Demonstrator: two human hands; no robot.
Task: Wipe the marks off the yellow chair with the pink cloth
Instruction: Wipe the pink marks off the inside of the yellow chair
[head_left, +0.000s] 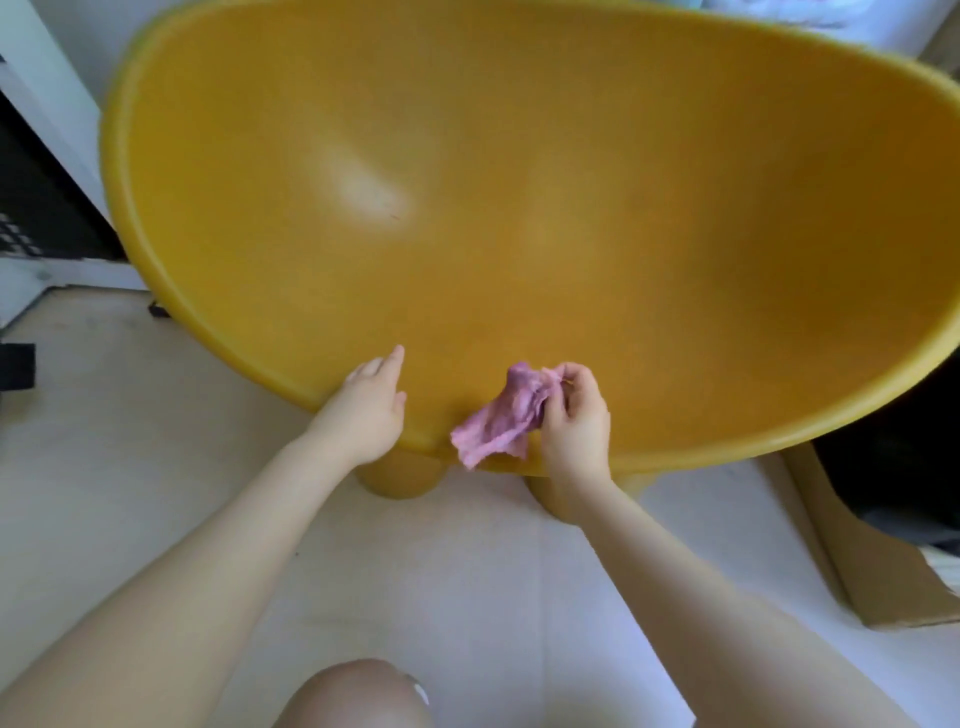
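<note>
The pink cloth (498, 418) is hanging bunched over the yellow chair's (519, 182) front rim, the right hand (574, 415) pinching it. The left hand (366, 402) is resting flat, fingers straight, bracing the rim. Wiping seems barely begun; next, pressing the cloth toward the faint mark (395, 216) mid-seat.

The yellow chair (519, 234) runs off the frame's right edge, and its legs are mostly hidden under the seat. The right hand (574, 415) covers part of the pink cloth (498, 421). The chair's far rim is blurred.
</note>
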